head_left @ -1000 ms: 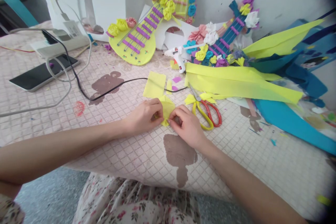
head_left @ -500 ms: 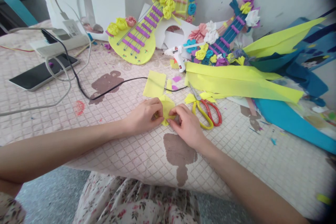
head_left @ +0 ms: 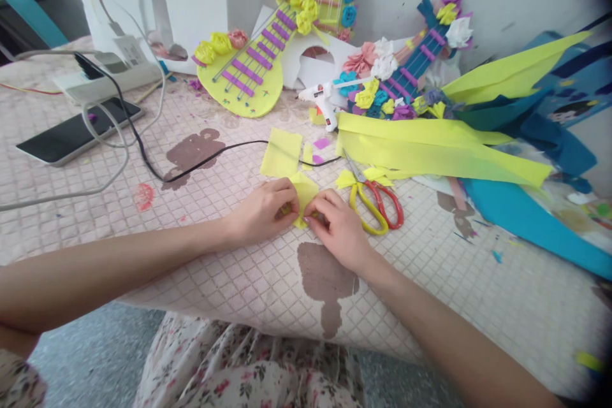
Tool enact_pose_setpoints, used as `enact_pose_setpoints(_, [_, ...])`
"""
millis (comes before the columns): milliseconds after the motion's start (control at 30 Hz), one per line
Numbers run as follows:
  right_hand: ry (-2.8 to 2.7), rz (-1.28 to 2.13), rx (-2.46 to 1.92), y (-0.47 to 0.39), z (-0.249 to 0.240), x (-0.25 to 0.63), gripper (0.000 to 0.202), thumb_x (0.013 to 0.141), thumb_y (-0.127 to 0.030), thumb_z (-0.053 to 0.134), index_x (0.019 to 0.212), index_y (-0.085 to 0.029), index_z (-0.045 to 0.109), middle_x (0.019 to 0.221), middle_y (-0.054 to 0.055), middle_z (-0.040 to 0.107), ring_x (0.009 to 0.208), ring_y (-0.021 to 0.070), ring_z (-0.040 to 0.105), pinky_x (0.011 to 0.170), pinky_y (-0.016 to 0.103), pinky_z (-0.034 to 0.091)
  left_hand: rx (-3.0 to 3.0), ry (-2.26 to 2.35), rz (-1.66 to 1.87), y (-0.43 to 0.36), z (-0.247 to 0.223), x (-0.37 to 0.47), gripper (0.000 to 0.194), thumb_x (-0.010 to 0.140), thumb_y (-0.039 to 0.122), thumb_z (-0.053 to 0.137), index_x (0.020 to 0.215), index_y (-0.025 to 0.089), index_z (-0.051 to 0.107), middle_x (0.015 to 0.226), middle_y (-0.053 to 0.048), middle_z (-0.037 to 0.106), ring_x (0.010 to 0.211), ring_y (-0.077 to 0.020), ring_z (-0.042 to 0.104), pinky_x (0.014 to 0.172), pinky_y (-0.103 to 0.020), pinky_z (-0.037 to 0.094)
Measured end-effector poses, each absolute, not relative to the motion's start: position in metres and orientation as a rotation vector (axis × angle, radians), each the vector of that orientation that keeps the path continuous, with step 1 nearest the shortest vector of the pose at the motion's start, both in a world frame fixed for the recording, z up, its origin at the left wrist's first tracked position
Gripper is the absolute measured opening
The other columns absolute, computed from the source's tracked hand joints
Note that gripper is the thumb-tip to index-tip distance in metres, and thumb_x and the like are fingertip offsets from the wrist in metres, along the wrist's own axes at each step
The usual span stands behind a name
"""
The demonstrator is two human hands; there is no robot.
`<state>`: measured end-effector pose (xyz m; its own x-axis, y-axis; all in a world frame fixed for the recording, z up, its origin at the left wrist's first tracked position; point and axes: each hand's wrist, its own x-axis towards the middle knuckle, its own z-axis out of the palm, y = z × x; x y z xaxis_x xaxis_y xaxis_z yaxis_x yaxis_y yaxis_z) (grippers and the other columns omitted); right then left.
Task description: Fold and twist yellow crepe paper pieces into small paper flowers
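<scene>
Between my hands is a piece of yellow crepe paper (head_left: 305, 189), held low over the patterned tablecloth. My left hand (head_left: 268, 209) pinches its left side, fingers curled and closed. On the other side my right hand (head_left: 337, 223) grips the lower right edge between thumb and fingertips. Fingers hide part of the paper. Just right of my right hand lie scissors (head_left: 377, 204) with one yellow and one red handle. Beyond my hands a flat yellow paper square (head_left: 281, 153) rests beside small purple scraps (head_left: 321, 143).
A white glue gun (head_left: 326, 105) stands behind, its black cord (head_left: 210, 156) crossing the table. Yellow paper strips (head_left: 430, 146) and blue paper (head_left: 521, 217) lie right. Paper guitars with flowers (head_left: 253, 83) lean at the back. A tablet-like device (head_left: 79, 131) and power strip (head_left: 108, 80) are left.
My right fingers have shifted slightly at the edge of the yellow crepe paper. Both hands keep hold of it in nearly the same place.
</scene>
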<state>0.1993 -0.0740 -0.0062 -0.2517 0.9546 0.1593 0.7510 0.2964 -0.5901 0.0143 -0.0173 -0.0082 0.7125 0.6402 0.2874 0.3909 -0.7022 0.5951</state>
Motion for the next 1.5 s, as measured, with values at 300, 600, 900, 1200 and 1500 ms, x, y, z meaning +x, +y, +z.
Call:
enact_pose_setpoints(300, [-2.086,0.546,-1.512,-0.073,-0.007,0.201,0.007,0.083,-0.015,0.056,0.083,-0.022,0.057,0.092,0.001,0.055,0.072,0.0131,0.054,0.064,0.027,0.043,2.43,0.784,0.664,-0.017,-0.008,0.014,0.007,0.081,0.012,0.052,0.077,0.014,0.057,0.084,-0.005,0.054,0.073,-0.0131,0.052,0.067,-0.026,0.044])
enact_pose_setpoints(600, [-2.094,0.557,-1.527,-0.073,-0.006,0.2,0.006,0.083,-0.016,0.056,0.083,-0.021,0.057,0.092,0.001,0.055,0.07,0.0125,0.053,0.064,0.027,0.043,2.446,0.751,0.587,-0.017,-0.007,0.011,0.004,0.081,0.016,0.055,0.082,0.014,0.058,0.089,-0.006,0.054,0.074,-0.013,0.052,0.069,-0.027,0.045])
enact_pose_setpoints(900, [-2.116,0.544,-1.514,-0.073,-0.008,0.202,0.007,0.08,-0.02,0.06,0.086,-0.022,0.057,0.093,0.001,0.055,0.07,0.0128,0.054,0.063,0.027,0.043,2.513,0.768,0.575,-0.017,-0.009,0.008,0.012,0.078,0.023,0.062,0.086,0.016,0.056,0.092,-0.006,0.055,0.085,-0.017,0.054,0.076,-0.031,0.045])
enact_pose_setpoints(1200, [-2.199,0.594,-1.516,-0.074,0.002,0.204,0.024,0.073,-0.027,0.07,0.092,-0.022,0.056,0.101,0.003,0.054,0.084,0.0173,0.057,0.071,0.032,0.045,2.474,0.717,0.5,-0.012,-0.009,0.004,0.038,0.068,0.042,0.075,0.088,0.016,0.056,0.094,-0.006,0.054,0.085,-0.0186,0.053,0.076,-0.032,0.044])
enact_pose_setpoints(1500, [-2.181,0.514,-1.539,-0.074,-0.002,0.201,0.011,0.088,-0.031,0.053,0.089,-0.021,0.055,0.095,0.003,0.054,0.073,0.0139,0.055,0.063,0.029,0.043,2.392,0.638,0.481,-0.01,0.0,0.004,0.009,0.085,0.021,0.055,0.088,0.013,0.057,0.09,-0.006,0.052,0.077,-0.014,0.051,0.071,-0.028,0.044])
